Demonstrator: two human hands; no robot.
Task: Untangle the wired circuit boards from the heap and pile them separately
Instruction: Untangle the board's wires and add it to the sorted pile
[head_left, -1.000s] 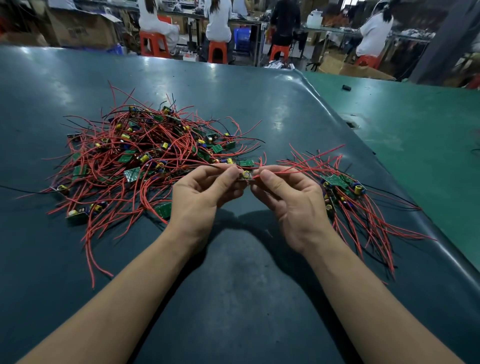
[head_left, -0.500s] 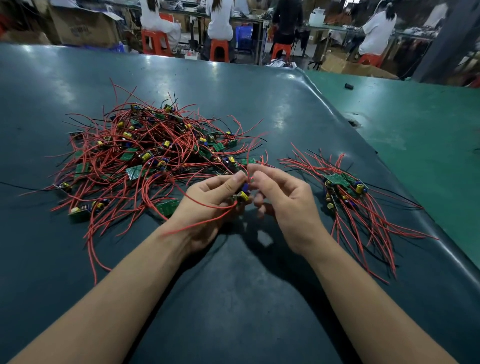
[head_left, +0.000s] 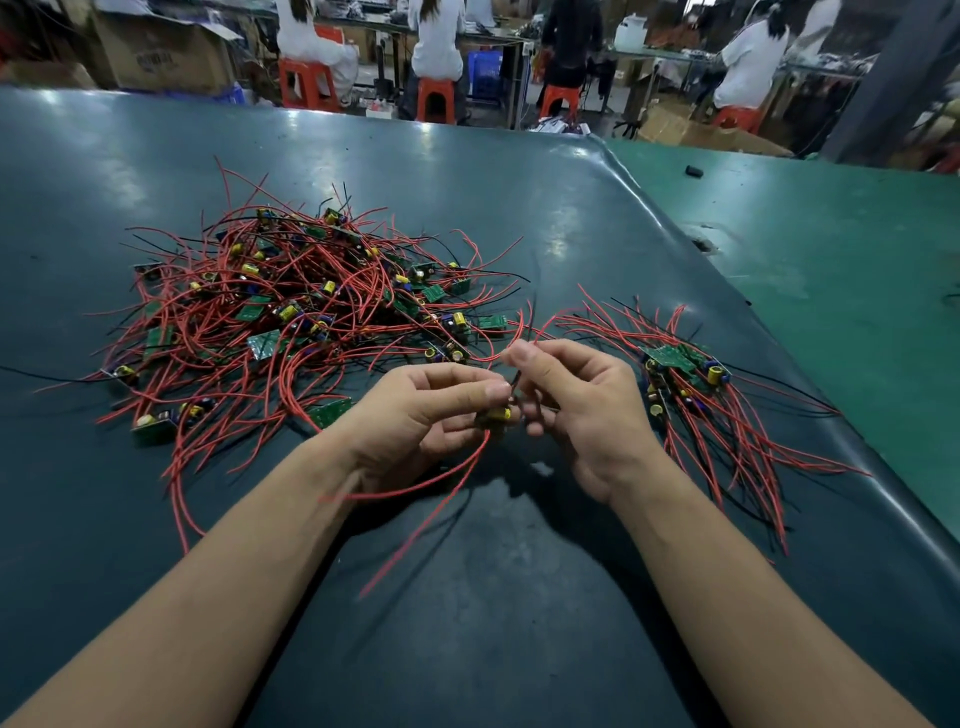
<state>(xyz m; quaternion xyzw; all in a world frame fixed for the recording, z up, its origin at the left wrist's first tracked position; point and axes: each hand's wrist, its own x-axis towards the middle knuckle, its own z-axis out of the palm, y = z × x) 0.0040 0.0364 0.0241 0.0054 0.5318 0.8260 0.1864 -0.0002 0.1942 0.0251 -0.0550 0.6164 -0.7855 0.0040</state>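
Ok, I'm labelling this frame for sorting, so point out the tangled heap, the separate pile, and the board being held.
tangled heap (head_left: 291, 317), head view, on its red-wire middle.
separate pile (head_left: 675, 359), head view, on its top green board.
held board (head_left: 500, 414), head view, on its yellow capacitor.

Dark teal tabletop (head_left: 467, 171) reflects overhead light; seated workers on orange stools (head_left: 435, 98); cardboard boxes (head_left: 161, 52) behind.

No readable text from where I sit.

The only lettering I find is a dark printed mark on the side of the cardboard box (head_left: 156, 57) at the far left, behind the table, and it is too blurred for me to make out a single letter. The small green boards are too small for me to read any markings.
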